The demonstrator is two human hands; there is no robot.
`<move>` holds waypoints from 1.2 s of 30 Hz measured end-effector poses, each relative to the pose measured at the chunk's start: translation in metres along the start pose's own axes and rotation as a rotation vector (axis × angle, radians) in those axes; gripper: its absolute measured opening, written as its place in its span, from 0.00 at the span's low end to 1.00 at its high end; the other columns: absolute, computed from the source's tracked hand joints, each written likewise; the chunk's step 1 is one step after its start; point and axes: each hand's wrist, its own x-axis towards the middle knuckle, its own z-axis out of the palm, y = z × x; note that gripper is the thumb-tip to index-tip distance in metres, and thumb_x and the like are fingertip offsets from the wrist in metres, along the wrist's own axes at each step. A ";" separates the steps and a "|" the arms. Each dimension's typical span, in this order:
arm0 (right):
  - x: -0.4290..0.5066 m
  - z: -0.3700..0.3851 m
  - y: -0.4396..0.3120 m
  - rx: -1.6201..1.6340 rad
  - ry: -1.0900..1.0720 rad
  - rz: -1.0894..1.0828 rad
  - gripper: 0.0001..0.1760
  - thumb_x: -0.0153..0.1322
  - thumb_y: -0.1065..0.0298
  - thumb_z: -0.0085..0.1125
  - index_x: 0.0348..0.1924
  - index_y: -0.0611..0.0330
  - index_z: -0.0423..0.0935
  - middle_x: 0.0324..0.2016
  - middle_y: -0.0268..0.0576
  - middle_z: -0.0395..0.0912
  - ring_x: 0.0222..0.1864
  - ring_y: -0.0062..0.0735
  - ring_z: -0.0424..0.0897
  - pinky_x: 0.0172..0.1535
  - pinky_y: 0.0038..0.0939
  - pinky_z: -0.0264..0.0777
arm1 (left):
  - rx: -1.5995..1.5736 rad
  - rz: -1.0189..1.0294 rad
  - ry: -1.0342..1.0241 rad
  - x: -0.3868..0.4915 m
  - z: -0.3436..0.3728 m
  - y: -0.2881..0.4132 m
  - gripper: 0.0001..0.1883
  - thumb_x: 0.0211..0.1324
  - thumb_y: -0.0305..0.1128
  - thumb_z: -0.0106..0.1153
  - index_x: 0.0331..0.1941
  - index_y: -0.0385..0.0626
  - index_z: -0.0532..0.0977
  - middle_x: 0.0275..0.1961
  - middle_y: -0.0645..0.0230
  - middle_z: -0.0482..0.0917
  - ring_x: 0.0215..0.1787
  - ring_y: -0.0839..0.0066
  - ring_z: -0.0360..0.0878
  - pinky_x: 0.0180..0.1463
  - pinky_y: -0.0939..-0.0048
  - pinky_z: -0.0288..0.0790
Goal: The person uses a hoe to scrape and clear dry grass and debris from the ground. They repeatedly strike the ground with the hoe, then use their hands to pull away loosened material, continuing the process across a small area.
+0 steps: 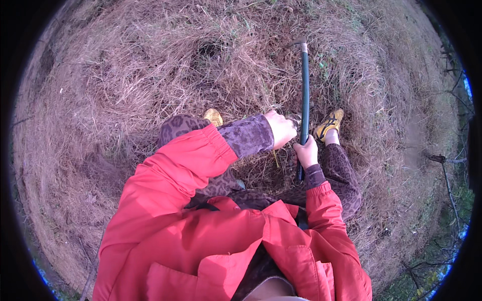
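Note:
My right hand is closed around the lower part of a long dark-green handle. It belongs to a hand tool with a narrow metal head, which points away from me over the dry grass. My left hand reaches across just left of the handle, its fingers curled. Something small and greyish shows beside its fingertips; I cannot tell what it is or whether the hand grips it. A thin yellowish stem hangs below the left hand.
Dry matted grass surrounds me, with a dark hollow ahead. My yellow shoes, left and right, stand on either side of the hands. Bare branches rise at the right edge, and a stick lies at the lower left.

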 end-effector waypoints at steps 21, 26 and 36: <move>-0.113 -0.033 0.039 0.010 -0.209 0.183 0.11 0.58 0.78 0.54 0.28 0.61 0.60 0.14 0.37 0.66 0.09 0.25 0.68 0.11 0.27 0.64 | 0.097 -0.012 -0.259 0.004 0.012 -0.002 0.15 0.51 0.38 0.57 0.44 0.48 0.74 0.37 0.61 0.79 0.43 0.61 0.77 0.44 0.59 0.71; -0.092 -0.031 0.024 0.148 -0.211 0.153 0.10 0.59 0.79 0.54 0.25 0.62 0.61 0.12 0.36 0.66 0.09 0.25 0.67 0.11 0.27 0.64 | 0.035 -0.077 -0.328 -0.003 0.026 -0.009 0.17 0.52 0.41 0.55 0.45 0.48 0.73 0.38 0.61 0.79 0.45 0.60 0.77 0.46 0.58 0.70; 0.046 0.020 -0.029 0.080 -0.250 -0.062 0.07 0.59 0.76 0.53 0.16 0.64 0.69 0.10 0.40 0.69 0.10 0.30 0.70 0.14 0.31 0.66 | -1.502 -0.507 0.129 -0.011 0.095 0.014 0.24 0.60 0.54 0.44 0.50 0.49 0.68 0.48 0.63 0.74 0.44 0.67 0.75 0.46 0.63 0.71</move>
